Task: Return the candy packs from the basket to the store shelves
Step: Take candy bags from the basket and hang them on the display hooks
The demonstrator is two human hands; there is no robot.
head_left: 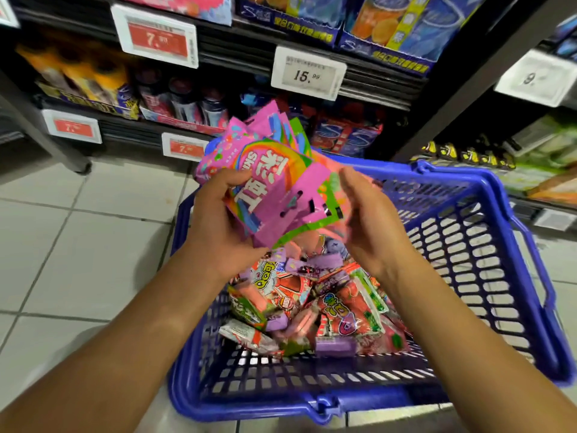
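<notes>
The step in hand seems to be gathering: the left hand (218, 220) grips a fanned bundle of pink candy packs (274, 182) above the blue basket (468, 245), at its 11 o'clock. The right hand (368, 220) is relaxed and open against the bundle's edge. Next, the bundle probably goes to the shelves (312, 54) at 12 o'clock; more packs remain in the basket.

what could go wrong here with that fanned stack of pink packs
The left hand grips a loose fan of pink candy packs by one edge, while the right hand only rests against it. Packs could slide out, dropping into the blue basket or onto the tiled floor.
</notes>
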